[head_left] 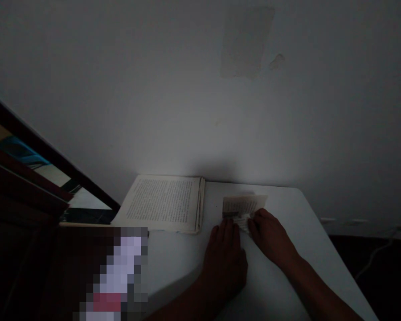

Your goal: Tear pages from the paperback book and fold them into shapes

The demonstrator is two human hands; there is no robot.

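My left hand is down on the table, palm low, fingers stretched out side by side and clasping nothing, their tips pressing on the near left edge of a small folded sheet of printed paper. And over on the other side, my right hand has its fingers curled in, pinching that same sheet at its near right corner! The paper sits right there between my fingertips, on the right half of the white table, its back part standing up a little in a printed flap, its front part creased and partly hidden by my fingers. Out to the left, well apart from the sheet, a stack of printed pages lies flat, top page up, covered in rows of small characters too fine to read, its far edge close to the wall. Up on that wall, a greyish rectangular patch with a smaller mark just beside it. Far left, a dark slanting bar, something blue beyond it; lower down, a pixelated block hides things. Far right, a pale cable trails through deep shadow.
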